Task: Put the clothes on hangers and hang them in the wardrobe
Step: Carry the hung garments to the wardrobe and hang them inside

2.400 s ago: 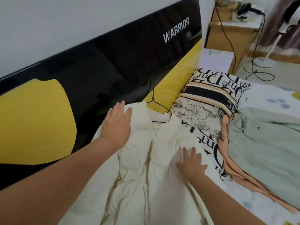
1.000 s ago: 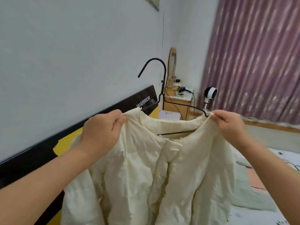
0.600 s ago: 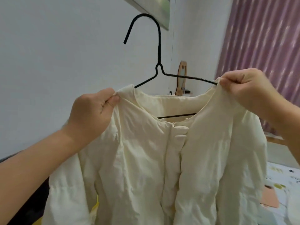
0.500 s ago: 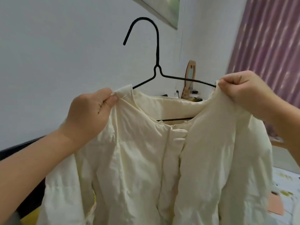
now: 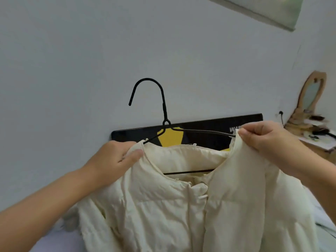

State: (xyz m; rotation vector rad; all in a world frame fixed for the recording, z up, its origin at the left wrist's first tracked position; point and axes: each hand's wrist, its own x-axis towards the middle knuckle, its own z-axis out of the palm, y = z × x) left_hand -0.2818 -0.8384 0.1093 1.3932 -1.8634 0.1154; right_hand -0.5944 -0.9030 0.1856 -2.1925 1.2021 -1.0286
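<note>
Jacket (image 5: 163, 206) on black hanger (image 5: 164, 113) — both hands pinch its shoulders: left (image 5: 112, 160), right (image 5: 263, 139).

Left hand (image 5: 116, 159) and right hand (image 5: 263, 137) pinch cream jacket (image 5: 181, 206) shoulders on black hanger (image 5: 164, 113).

One cream jacket (image 5: 163, 206). One black wire hanger (image 5: 164, 113) inside it. Two hands: left hand (image 5: 112, 160), right hand (image 5: 263, 139), each pinching one shoulder of the jacket. One black-and-yellow headboard (image 5: 200, 128) behind. One wooden-framed mirror (image 5: 311, 91) far right. One wooden dresser (image 5: 316, 142) under it, clutter on top too blurred to count. One framed picture (image 5: 272, 11) on the wall, top right.
</note>
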